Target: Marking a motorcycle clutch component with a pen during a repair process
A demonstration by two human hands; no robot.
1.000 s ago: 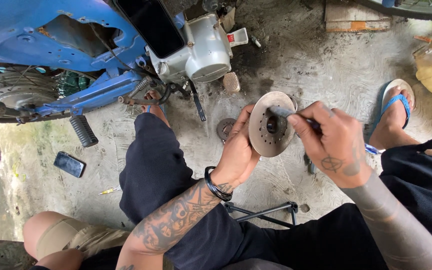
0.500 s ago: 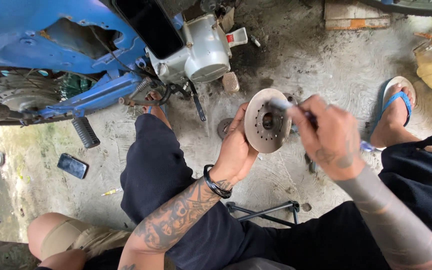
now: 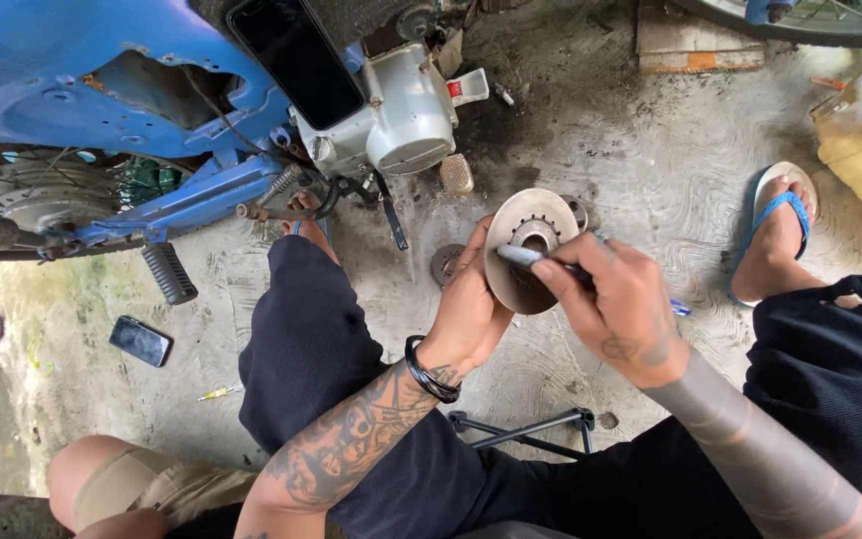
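Looking down through the head camera, the left hand (image 3: 471,314) gripped a round metal disc (image 3: 529,250) by its left rim, holding it off the concrete floor (image 3: 641,150) with its flat face tilted up toward the viewer. The right hand (image 3: 616,304) was closed around a thin tool (image 3: 536,260) whose pale tip lay against the disc's toothed centre hole. The tool's long axis ran from that hole rightward and slightly down, back into the right fist, so the right hand sat just right of the disc and the left hand just below-left of it. Beyond the disc, a blue motorbike (image 3: 152,90) and its grey engine (image 3: 401,115) stood near the floor's far edge. A phone (image 3: 139,340) lay well apart to the left.
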